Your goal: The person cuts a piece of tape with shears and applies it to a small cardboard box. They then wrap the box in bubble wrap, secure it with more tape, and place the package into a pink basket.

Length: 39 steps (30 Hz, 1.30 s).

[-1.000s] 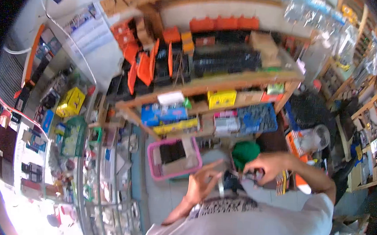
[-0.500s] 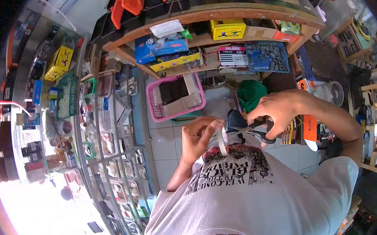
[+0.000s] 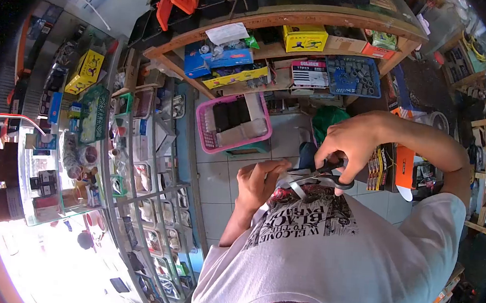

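My right hand (image 3: 355, 147) grips a pair of scissors with black handles (image 3: 343, 185), its thumb and fingers at the handle loops. The scissors' blades point left and stand apart over a narrow white strip (image 3: 298, 189). My left hand (image 3: 256, 184) pinches the strip's upper end between thumb and fingers, and its loose end hangs down in front of the printed white T-shirt (image 3: 355, 244). Both hands are close together at chest height, with the blades right by the left fingertips.
Ahead is a wooden shelf (image 3: 275, 20) with boxes and a blue tray of grey fittings (image 3: 354, 76). A pink basket (image 3: 202, 129) stands on the tiled floor (image 3: 214, 177). A metal-framed rack (image 3: 150, 193) holds goods at left; an orange box (image 3: 404, 167) lies beyond the right forearm.
The scissors have moved left, and their blades now cross the white strip near my left fingers. The head view has shifted slightly, so the surroundings sit a little further right.
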Each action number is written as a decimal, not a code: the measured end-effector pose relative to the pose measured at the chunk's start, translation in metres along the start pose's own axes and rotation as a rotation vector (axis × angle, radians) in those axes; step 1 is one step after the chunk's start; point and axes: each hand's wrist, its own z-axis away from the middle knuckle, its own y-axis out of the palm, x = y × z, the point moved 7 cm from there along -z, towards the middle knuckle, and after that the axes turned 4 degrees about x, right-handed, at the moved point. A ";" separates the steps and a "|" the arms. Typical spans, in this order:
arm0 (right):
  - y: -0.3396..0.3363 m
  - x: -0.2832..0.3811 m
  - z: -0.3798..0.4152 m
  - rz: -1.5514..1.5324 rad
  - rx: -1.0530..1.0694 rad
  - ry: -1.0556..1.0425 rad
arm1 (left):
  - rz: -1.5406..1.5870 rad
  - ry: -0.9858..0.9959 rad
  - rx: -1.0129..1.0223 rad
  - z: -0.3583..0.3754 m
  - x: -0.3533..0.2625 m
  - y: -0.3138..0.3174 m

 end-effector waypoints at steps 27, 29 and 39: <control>-0.003 0.008 0.000 0.046 -0.044 0.036 | 0.324 -0.272 0.132 -0.013 0.009 0.008; -0.005 0.010 -0.003 0.050 -0.035 0.023 | 0.312 -0.253 0.112 -0.014 0.008 0.006; -0.004 0.003 -0.011 -0.013 -0.068 -0.007 | 0.634 -0.494 0.272 0.006 0.023 0.006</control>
